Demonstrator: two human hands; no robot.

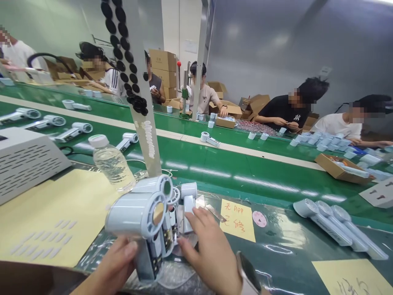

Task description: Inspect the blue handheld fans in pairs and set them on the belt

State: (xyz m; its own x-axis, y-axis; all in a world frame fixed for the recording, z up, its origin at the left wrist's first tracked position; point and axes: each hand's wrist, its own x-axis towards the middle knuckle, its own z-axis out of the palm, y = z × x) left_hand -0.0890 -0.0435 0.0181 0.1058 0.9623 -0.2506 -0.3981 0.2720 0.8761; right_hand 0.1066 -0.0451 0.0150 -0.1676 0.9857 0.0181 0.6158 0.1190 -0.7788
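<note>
- The left hand (115, 262) was closed around the lower part of an opened pale blue handheld fan (136, 215) and was grasping it from below.
- The right hand (208, 246) was bent, and its fingers (196, 217) were touching a white plastic part (188, 209) beside the fan, but I cannot tell if this hand really gripped that part. A smartwatch (248, 272) was on its wrist.
- The fan was held above a sheet of bubble wrap (172, 274), just in front of the person. Its casing was open, and a circuit board (168, 239) was showing inside.
- A yellow note (237, 220) with handwritten Chinese characters and a pink round sticker (259, 219) lay on the green surface (285, 241), to the right of the right hand.
- Farther right, several assembled pale blue fans (328, 223) lay side by side.
- On the left were a plastic water bottle (113, 164), a grey vented metal box (27, 162) and a yellow sheet (55, 221).
- Across a green conveyor belt (211, 180), other people (285, 108) sat and worked with their own hands, near cardboard boxes (162, 71).
</note>
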